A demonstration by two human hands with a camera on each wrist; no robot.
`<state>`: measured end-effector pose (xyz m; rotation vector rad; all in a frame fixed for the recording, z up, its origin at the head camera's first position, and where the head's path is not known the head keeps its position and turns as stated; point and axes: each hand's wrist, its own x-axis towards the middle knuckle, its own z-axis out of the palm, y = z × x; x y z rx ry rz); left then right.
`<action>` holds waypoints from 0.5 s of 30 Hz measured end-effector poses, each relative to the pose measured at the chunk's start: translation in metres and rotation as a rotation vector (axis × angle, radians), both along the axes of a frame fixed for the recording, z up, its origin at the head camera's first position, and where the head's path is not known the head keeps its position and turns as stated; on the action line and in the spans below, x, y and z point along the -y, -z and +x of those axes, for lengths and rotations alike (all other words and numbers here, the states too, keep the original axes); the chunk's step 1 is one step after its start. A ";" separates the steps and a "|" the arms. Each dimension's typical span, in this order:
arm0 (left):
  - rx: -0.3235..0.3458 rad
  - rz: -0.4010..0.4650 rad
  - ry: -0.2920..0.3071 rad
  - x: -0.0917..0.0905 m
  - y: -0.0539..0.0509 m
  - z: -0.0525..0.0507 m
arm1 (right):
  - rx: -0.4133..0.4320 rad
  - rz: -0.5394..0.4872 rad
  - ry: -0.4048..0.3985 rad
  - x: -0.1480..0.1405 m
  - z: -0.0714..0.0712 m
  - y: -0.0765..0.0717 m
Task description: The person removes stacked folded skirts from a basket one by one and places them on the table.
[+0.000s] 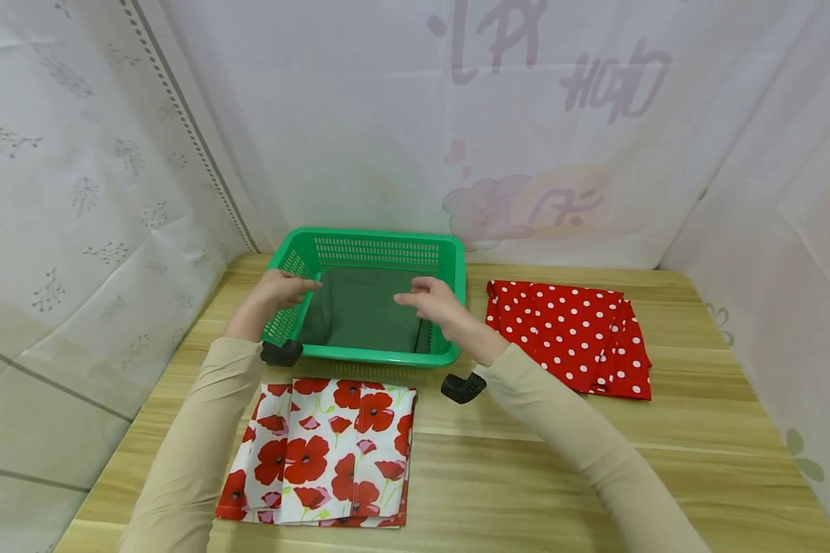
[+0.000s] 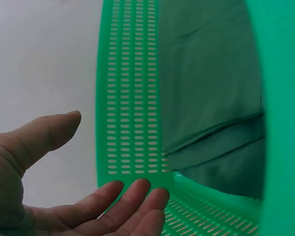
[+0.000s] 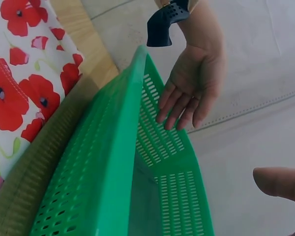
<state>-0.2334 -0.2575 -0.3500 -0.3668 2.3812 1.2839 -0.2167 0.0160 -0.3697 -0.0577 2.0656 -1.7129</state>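
Note:
A green plastic basket [image 1: 366, 355] stands at the back of the table, with a folded dark green cloth [image 1: 373, 307] lying flat in it. My left hand [image 1: 285, 290] hovers at the basket's left rim with its fingers extended; in the left wrist view the thumb is spread from the fingers [image 2: 132, 201] and nothing is between them. Over the right part of the basket, my right hand [image 1: 437, 303] is held above the cloth, holding nothing. Only the thumb [image 3: 280, 183] of that hand shows in the right wrist view.
A folded poppy-print cloth [image 1: 332, 453] lies in front of the basket. To its right is a folded red polka-dot cloth [image 1: 567, 334]. All rest on a wooden table [image 1: 512, 476], with printed white curtains [image 1: 360, 115] behind and at both sides.

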 end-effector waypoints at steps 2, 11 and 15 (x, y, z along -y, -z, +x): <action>0.021 0.011 -0.008 0.000 0.002 -0.005 | 0.023 -0.003 0.009 0.001 -0.004 0.001; 0.049 -0.045 -0.043 -0.001 0.008 -0.022 | 0.164 -0.058 0.117 0.004 -0.023 0.006; 0.080 -0.069 -0.031 0.000 0.014 -0.027 | 0.199 -0.098 0.164 0.006 -0.029 0.010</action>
